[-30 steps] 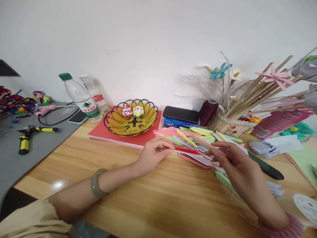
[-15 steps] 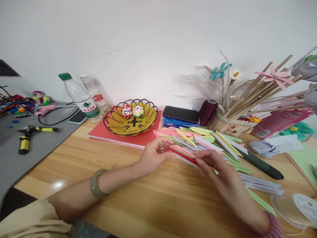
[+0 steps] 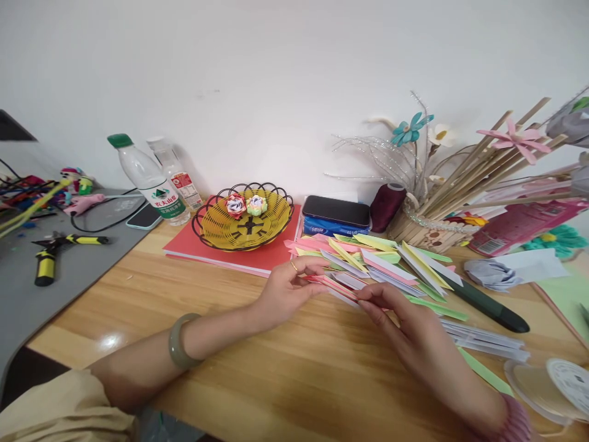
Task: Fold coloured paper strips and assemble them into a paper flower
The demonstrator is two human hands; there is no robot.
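My left hand [image 3: 288, 294], with a ring on one finger and a bangle on the wrist, pinches the left end of some folded paper strips [image 3: 338, 287]. The strips are red, pink and white and sit just above the table. At their other end, the thumb and fingertips of my right hand [image 3: 400, 316] press together on the paper. Behind them lies a heap of folded paper pieces [image 3: 386, 261] in yellow, green, pink and white. How many strips are held I cannot tell, as the fingertips cover both ends.
Behind my left hand, a yellow woven basket [image 3: 216, 230] with two paper balls [image 3: 256, 205] rests on red paper [image 3: 184, 248]. Bottles [image 3: 159, 193] and pliers [image 3: 46, 261] are leftward. A phone [image 3: 335, 212], dark green-handled tool [image 3: 494, 309], flower holder [image 3: 426, 230] and ribbon spool [image 3: 547, 390] are rightward.
My right hand has shifted slightly, and the strips are turned so less of the red face shows. A blurred yellow streak has appeared over the clutter at far left.
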